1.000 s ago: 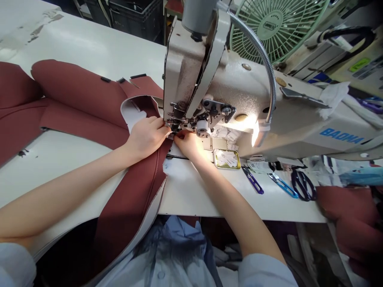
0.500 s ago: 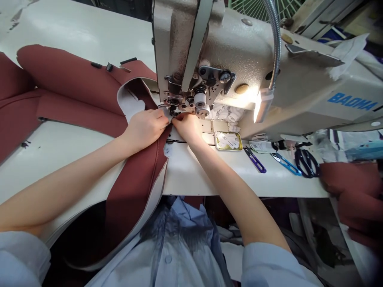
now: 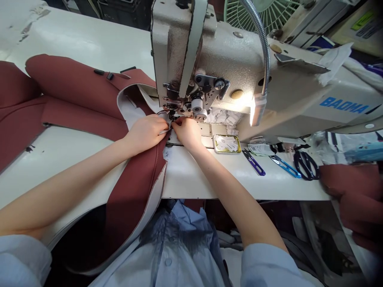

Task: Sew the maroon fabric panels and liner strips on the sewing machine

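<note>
A large piece of dark red fabric (image 3: 136, 187) with a pale backing lies across the table and hangs over its front edge. Its seam edge runs up to the needle area of the sewing machine (image 3: 191, 59). My left hand (image 3: 146, 133) is closed on the fabric just left of the presser foot (image 3: 172, 114). My right hand (image 3: 187, 131) pinches the fabric edge right beside the foot, fingertips close to the left hand's. The exact fingertip contact is partly hidden. Black clips or tabs (image 3: 110, 75) sit along the fabric's far edge.
A lit lamp (image 3: 257, 109) hangs on a flexible neck. On the white table (image 3: 191, 179) right of my hands lie a small tin of labels (image 3: 226, 144), purple thread snips (image 3: 253, 162), blue snips (image 3: 285, 166) and black-handled scissors (image 3: 306, 165). More red fabric (image 3: 353, 183) is at far right.
The camera view has shifted slightly, so the machine and table sit a little differently in frame. Both hands stay at the presser foot, holding the fabric with little visible movement.
</note>
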